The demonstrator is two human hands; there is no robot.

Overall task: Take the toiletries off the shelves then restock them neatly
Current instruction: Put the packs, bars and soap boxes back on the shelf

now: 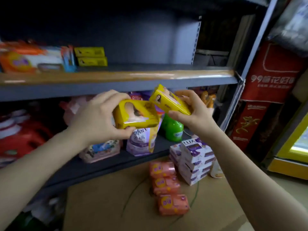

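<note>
My left hand [98, 117] grips a yellow soap box [136, 114] in front of the shelf unit, just below the upper shelf [116, 77]. My right hand [191, 112] holds a second yellow soap box [168, 100], tilted, its corner close to the first. Two more yellow boxes [91, 56] lie stacked on the upper shelf beside orange and white packs [30, 60]. On a cardboard sheet [108, 205] below stand a stack of white and purple Lux soap boxes [196, 160] and three orange soap packs [166, 185].
The lower shelf holds purple refill pouches [140, 142], a green bottle [173, 129] and red packs [21, 135] at the left. A red carton [266, 90] and a yellow-framed cabinet [293, 147] stand at the right. The upper shelf's right half is bare.
</note>
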